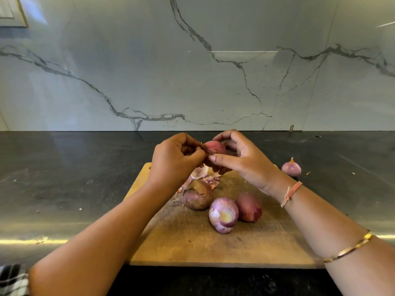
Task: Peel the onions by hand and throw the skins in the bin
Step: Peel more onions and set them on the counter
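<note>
From the head view, you hold a red onion (pixel 214 148) up above the far edge of the wooden cutting board (pixel 192 242), both hands meeting on it. Your left hand (pixel 175 161) is closed at the onion's left end, fingertips pinching the dry skin there. Your right hand (pixel 241 155) cups the onion from the right, thumb laid along its lower front and fingers curled over the far side. A heap of loose onion skins (pixel 203 175) lies on the board just under your hands. Nearer to you on the board sit three more onions close together: a dull, skin-on onion (pixel 197 198) on the left, a partly peeled onion (pixel 223 214) with its pale cut end facing you in the middle, touching a glossy red onion (pixel 249 207) on its right. A peeled onion (pixel 291 167) rests apart on the dark countertop (pixel 64 178), right of the board. The marble backsplash (pixel 192 71) rises behind.
</note>
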`<state>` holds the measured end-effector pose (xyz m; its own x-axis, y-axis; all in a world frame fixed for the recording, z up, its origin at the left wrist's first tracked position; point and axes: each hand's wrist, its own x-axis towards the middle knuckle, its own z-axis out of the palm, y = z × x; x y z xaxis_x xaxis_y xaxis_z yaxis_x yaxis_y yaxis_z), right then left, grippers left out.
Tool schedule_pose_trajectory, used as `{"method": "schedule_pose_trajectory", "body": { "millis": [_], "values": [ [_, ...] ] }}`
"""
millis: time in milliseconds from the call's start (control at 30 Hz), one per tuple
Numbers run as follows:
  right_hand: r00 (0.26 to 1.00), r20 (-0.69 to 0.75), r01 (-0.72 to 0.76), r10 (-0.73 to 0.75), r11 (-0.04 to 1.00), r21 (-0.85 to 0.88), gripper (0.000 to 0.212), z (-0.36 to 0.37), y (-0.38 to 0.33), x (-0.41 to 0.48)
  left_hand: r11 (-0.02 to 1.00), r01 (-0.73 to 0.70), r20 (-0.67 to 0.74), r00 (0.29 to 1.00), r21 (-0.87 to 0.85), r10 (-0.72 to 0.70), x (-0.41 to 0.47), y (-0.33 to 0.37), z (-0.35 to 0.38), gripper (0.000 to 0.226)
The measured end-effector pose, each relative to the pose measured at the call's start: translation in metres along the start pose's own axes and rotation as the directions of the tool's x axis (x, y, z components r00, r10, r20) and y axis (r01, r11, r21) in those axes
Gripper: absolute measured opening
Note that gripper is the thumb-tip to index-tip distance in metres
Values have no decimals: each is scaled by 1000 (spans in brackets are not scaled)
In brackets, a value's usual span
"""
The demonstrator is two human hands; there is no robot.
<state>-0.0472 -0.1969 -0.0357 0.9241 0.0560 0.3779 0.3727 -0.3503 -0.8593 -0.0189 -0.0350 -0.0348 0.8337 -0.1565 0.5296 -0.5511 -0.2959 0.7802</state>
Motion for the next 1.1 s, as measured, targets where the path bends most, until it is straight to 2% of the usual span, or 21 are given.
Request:
{"method": "schedule_pose_trajectory", "body": {
  "millis": [200,333,500,700,900,1100],
  "values": [
    [997,58,-61,51,978,198,25,-5,-2,-1,999,-3,-21,1000,33,4,1,-1,-2,16],
    [993,61,-112,96,927,358,25,-7,-4,0,999,17,-41,999,32,-15,4,-4,-6,15],
    [989,65,-148,133,878,455,34,-10,0,3,989,-15,-28,999,149,19,6,-7,-5,14],
    [983,-82,-104,165,865,491,30,-15,4,6,962,-52,3,999,269,54,7,-9,-6,7],
    [980,-111,-91,165,868,488,28,-11,1,5,889,-175,232,969,423,80,3,-6,-4,10],
    [992,-5,-112,129,881,460,31,-4,0,2,891,-251,132,967,377,217,3,-8,-4,20]
  ]
}}
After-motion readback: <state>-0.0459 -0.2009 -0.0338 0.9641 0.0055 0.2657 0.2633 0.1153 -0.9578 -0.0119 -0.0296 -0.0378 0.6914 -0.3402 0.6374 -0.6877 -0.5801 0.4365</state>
